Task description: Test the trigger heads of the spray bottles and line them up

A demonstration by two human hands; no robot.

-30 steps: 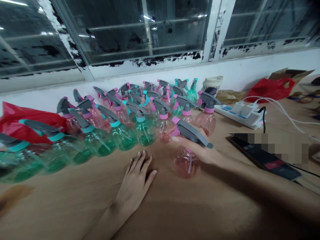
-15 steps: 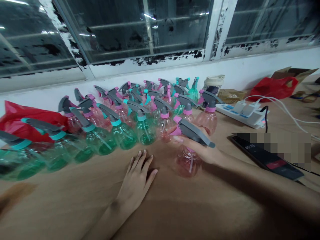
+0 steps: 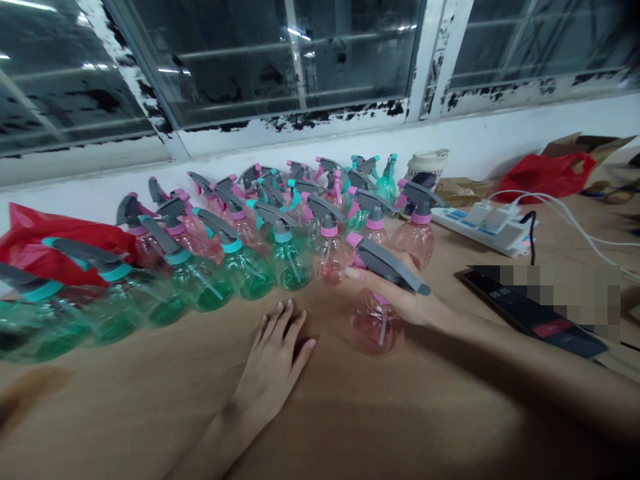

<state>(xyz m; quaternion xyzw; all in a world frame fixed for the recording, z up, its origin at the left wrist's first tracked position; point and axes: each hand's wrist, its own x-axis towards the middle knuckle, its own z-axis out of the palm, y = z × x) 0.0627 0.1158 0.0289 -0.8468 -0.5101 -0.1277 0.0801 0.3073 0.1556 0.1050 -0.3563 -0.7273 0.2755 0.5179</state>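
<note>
My right hand is closed around the neck of a pink spray bottle, fingers at its pink trigger under the grey head. That bottle stands upright on the wooden table. Flat on the tabletop, fingers stretched out, lies my left hand, touching no bottle. Just beyond it are a green spray bottle and a pink spray bottle. Several more green and pink bottles with grey heads crowd toward the wall, a green one among the front row.
A red plastic bag lies behind the bottles at left, another red bag at back right. A white power strip with plugged-in chargers and cables sits right of the bottles. A dark phone lies near my right forearm. A paper cup stands by the wall.
The fingers of my right hand have shifted slightly at the trigger of the pink spray bottle. My left hand and the bottles have stayed in place.
</note>
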